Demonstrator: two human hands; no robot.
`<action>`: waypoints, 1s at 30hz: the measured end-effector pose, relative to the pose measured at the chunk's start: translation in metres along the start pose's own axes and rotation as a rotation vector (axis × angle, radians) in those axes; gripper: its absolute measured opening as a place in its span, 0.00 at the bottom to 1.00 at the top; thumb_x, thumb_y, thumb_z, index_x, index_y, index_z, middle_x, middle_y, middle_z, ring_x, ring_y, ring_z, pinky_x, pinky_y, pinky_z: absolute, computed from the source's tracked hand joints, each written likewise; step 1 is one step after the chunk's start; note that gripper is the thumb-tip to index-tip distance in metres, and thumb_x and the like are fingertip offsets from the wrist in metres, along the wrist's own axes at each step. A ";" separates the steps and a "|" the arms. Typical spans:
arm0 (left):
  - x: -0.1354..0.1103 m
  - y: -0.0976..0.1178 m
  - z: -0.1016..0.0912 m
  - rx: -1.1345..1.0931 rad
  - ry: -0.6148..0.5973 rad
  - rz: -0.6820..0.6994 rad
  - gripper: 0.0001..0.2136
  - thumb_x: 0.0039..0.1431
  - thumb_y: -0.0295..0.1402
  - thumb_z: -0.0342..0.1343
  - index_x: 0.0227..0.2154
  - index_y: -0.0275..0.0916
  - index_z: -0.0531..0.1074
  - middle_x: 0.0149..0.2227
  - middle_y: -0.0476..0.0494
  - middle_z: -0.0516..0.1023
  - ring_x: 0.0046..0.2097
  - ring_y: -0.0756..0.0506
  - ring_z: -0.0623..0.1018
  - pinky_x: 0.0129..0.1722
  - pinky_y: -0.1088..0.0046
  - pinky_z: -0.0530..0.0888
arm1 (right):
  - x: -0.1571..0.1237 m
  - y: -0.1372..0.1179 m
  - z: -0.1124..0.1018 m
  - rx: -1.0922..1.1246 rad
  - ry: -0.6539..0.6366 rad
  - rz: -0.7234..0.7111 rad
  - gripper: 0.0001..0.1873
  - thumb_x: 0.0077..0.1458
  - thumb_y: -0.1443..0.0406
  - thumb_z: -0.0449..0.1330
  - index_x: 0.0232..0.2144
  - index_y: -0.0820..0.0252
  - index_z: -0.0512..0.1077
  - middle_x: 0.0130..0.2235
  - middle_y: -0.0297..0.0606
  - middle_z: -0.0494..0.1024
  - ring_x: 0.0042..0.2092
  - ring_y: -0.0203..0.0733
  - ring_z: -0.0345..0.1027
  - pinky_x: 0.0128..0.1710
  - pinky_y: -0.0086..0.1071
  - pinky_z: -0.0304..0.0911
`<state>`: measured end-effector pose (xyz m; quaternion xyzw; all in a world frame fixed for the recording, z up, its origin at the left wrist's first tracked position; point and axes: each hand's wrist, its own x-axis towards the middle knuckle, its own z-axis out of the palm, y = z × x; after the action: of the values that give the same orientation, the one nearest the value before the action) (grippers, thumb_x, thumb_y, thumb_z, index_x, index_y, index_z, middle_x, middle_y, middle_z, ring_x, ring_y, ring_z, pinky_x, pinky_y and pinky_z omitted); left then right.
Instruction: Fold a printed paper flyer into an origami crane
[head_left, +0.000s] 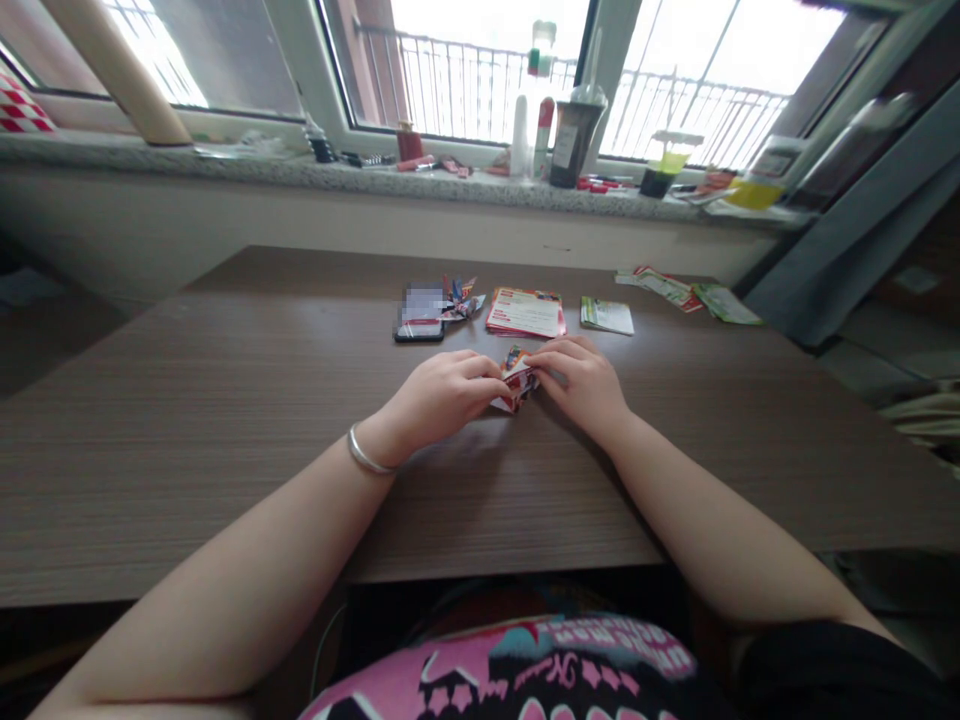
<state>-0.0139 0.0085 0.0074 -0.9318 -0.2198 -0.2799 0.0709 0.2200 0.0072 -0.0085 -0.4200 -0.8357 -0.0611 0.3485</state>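
A small folded piece of printed paper [517, 383], red, white and blue, rests on the brown wooden table [225, 400] between both hands. My left hand [442, 392], with a silver bangle on its wrist, pinches the paper's left side with curled fingers. From the right, my right hand [581, 378] presses its fingertips onto the paper's top edge. Much of the paper is hidden under the fingers.
Behind the hands lie a phone [420, 315], a folded paper figure [461, 299], a stack of red-printed leaflets [526, 312], a green-white leaflet [607, 316] and more leaflets [686, 290] at the far right. The windowsill [300, 172] carries bottles and cups.
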 end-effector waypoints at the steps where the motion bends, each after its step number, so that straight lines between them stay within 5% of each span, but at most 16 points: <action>1: 0.000 -0.001 0.001 -0.001 0.009 -0.012 0.09 0.64 0.31 0.52 0.38 0.47 0.78 0.37 0.49 0.80 0.36 0.49 0.76 0.40 0.73 0.71 | 0.000 0.000 0.000 0.000 0.010 0.003 0.09 0.61 0.65 0.57 0.37 0.54 0.78 0.39 0.37 0.80 0.44 0.43 0.70 0.51 0.40 0.65; 11: -0.004 -0.006 0.006 -0.133 -0.003 -0.183 0.14 0.59 0.26 0.52 0.47 0.37 0.72 0.43 0.41 0.79 0.44 0.45 0.77 0.45 0.68 0.74 | -0.002 0.004 0.005 0.095 -0.081 0.008 0.06 0.59 0.65 0.60 0.34 0.53 0.79 0.38 0.35 0.81 0.42 0.41 0.71 0.47 0.37 0.65; 25: -0.005 -0.016 0.017 -0.064 -0.103 -0.156 0.12 0.63 0.30 0.50 0.29 0.38 0.77 0.37 0.42 0.81 0.41 0.45 0.78 0.48 0.64 0.72 | -0.004 0.008 0.011 0.114 -0.345 -0.100 0.05 0.56 0.65 0.62 0.32 0.53 0.79 0.37 0.35 0.81 0.43 0.42 0.69 0.47 0.38 0.63; 30: -0.006 -0.014 0.016 -0.075 -0.218 -0.227 0.14 0.64 0.33 0.50 0.26 0.38 0.76 0.34 0.45 0.82 0.38 0.46 0.78 0.59 0.53 0.62 | -0.003 0.007 0.010 0.144 -0.350 -0.100 0.05 0.55 0.67 0.63 0.31 0.54 0.79 0.38 0.37 0.81 0.44 0.42 0.70 0.48 0.38 0.63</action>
<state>-0.0166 0.0227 -0.0096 -0.9279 -0.3193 -0.1913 -0.0205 0.2212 0.0142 -0.0194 -0.3561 -0.9056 0.0556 0.2236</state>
